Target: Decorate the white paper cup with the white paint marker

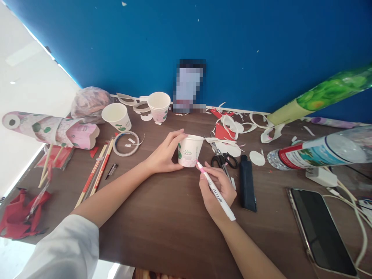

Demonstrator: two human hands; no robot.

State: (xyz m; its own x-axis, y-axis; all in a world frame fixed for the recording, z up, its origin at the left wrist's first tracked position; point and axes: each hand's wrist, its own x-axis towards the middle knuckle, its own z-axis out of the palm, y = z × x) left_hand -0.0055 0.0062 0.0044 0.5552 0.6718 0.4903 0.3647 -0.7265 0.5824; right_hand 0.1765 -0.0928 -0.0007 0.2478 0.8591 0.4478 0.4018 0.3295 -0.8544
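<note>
My left hand is wrapped round a small white paper cup with green and pink print, which stands upright on the brown table. My right hand grips a white acrylic marker with a pink tip. The tip touches the cup's lower right side. Black-handled scissors lie just right of the cup.
Two more paper cups stand at the back left beside a tape roll, chopsticks and a stack of cup sleeves. Paper scraps, a black case, a lying water bottle and a phone fill the right.
</note>
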